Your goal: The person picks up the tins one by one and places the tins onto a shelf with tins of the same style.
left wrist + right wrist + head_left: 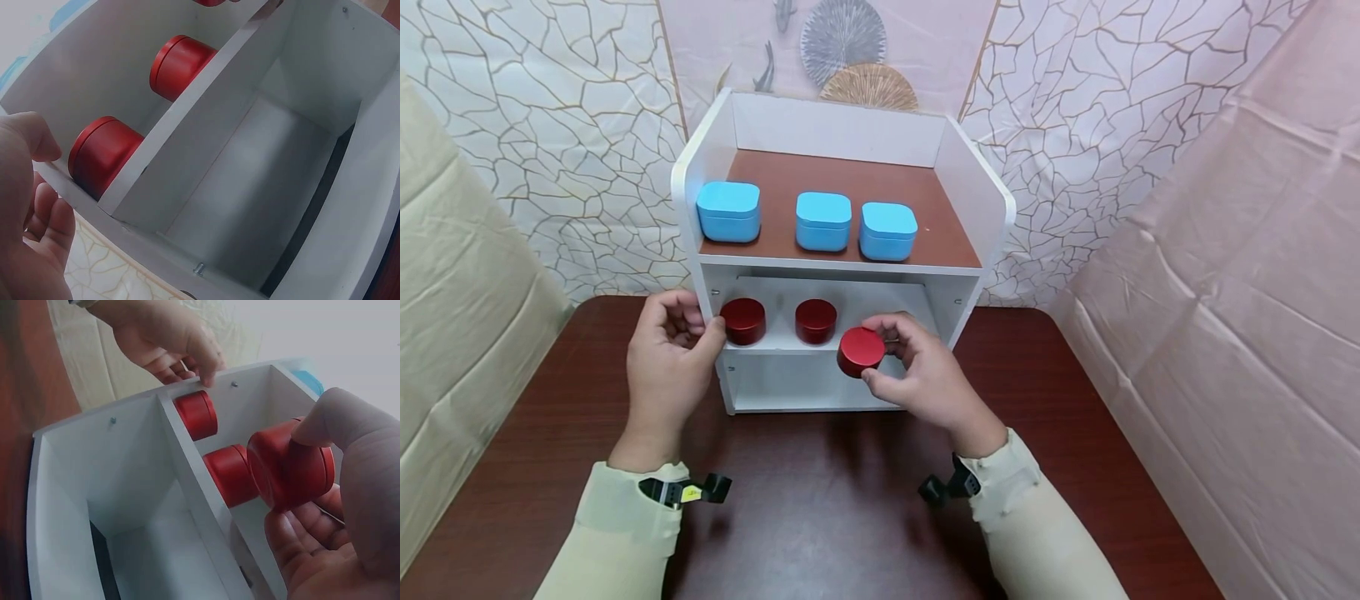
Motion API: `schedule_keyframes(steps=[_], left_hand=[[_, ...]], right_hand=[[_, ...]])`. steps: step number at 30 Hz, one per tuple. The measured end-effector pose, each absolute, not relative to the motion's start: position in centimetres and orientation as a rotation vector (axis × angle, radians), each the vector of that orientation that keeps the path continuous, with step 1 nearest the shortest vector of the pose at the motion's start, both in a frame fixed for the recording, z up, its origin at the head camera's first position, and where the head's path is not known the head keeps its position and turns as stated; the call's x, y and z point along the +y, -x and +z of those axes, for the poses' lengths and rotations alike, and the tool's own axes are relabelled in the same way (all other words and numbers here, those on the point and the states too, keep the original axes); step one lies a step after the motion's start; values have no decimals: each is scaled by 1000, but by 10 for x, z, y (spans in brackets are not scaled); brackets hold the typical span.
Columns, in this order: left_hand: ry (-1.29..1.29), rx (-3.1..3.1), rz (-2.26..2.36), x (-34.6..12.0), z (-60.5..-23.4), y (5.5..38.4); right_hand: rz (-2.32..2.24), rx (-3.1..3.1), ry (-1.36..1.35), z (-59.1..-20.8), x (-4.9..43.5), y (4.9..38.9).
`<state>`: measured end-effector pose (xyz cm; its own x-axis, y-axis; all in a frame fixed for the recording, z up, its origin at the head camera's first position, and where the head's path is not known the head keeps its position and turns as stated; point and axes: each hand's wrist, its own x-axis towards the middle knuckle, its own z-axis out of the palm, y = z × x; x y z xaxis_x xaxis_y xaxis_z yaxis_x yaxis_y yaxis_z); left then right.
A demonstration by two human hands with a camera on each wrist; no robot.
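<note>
Between thumb and fingers my right hand (pixel 925 375) holds a round red tin (pixel 861 351) in front of the middle shelf's right part. Its lid faces up toward the head camera. My left hand (pixel 672 354) grips the left side panel (pixel 65 187) of a white shelf unit, thumb at the front edge and fingers curled along the outside. Right by that thumb, a second red tin (pixel 743 322) stands on the middle shelf. A third red tin (pixel 816 322) stands to its right, nearer the held one.
Three light-blue rounded-square tins (pixel 728 212) line the front of the brown top shelf (pixel 850 171). Below the middle shelf is a lower compartment (pixel 805 383). The unit stands on a dark red-brown table (pixel 805 500), with patterned cloth (pixel 535 125) behind.
</note>
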<state>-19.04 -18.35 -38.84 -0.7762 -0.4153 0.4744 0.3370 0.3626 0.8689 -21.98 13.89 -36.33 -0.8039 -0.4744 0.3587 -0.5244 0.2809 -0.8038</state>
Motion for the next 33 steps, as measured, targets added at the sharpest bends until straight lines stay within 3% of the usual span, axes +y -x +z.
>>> schedule_keyframes(steps=[33], left_hand=[[-86,-1979,-1459,-182,-386,190]], right_hand=[[1350,-2645,-698,-351,137,254]])
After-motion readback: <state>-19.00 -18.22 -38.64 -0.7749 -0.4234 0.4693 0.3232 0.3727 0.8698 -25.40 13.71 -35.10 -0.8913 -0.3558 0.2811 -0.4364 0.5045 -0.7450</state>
